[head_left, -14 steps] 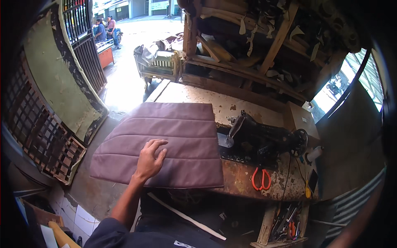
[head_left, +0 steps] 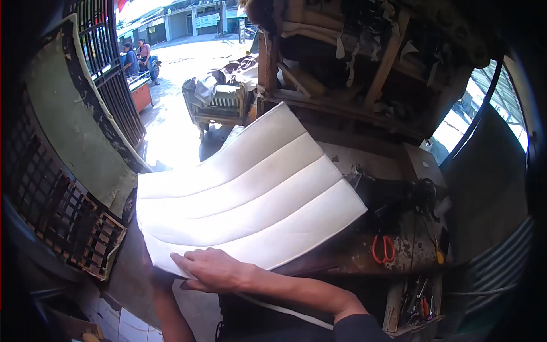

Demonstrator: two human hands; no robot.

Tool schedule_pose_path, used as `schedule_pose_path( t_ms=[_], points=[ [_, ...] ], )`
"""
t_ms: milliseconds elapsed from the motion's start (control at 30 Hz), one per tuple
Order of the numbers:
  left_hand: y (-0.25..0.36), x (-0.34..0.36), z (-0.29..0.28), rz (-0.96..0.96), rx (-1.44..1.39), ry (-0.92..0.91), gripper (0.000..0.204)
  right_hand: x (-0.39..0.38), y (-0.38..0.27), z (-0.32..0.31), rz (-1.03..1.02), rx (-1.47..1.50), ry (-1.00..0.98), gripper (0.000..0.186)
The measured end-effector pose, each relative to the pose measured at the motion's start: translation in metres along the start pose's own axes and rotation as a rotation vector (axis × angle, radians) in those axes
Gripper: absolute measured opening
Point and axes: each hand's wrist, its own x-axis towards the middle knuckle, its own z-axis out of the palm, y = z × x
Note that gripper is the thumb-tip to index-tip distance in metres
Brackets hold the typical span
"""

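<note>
A quilted upholstery panel (head_left: pixel 250 199) is raised and tilted over the sewing table, its white backing facing me and its seam lines running across it. At the near left corner, my right hand (head_left: pixel 213 269) grips the edge, fingers on the white side and thumb below. My right forearm reaches across from the lower right. My left hand (head_left: pixel 158 276) is at the same corner, mostly hidden behind the panel and in shadow, so its fingers do not show. Beyond the panel's right corner stands a black sewing machine (head_left: pixel 393 196), partly covered by it.
Red-handled scissors (head_left: pixel 383 249) lie on the worn table's (head_left: pixel 353 259) near right part. Below is an open drawer of tools (head_left: pixel 419 299). A wooden rack (head_left: pixel 382 62) rises behind. A chair frame (head_left: pixel 219 105) stands outside, and a lattice frame (head_left: pixel 74 233) leans left.
The panel, lying flat with its brown-purple face up, has been lifted and turned to show its white backing. My right hand has come across to its near left corner; my left hand has gone behind it.
</note>
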Motion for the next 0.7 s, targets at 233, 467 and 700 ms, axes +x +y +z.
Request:
schedule_pose_path(
  t_ms=[233, 467, 700],
  points=[
    [0.052, 0.006, 0.040, -0.139, -0.065, 0.354, 0.075, -0.113, 0.092, -0.068, 0.617, -0.430, 0.673, 0.038],
    [0.102, 0.068, 0.030, -0.083, 0.700, 0.170, 0.064, -0.182, 0.126, -0.081, 1.289, -0.841, 0.629, 0.053],
    [0.126, 0.111, 0.059, -0.069, 0.841, 0.104, 0.068, -0.237, 0.157, -0.041, 1.378, -0.124, 1.203, 0.066]
  ],
)
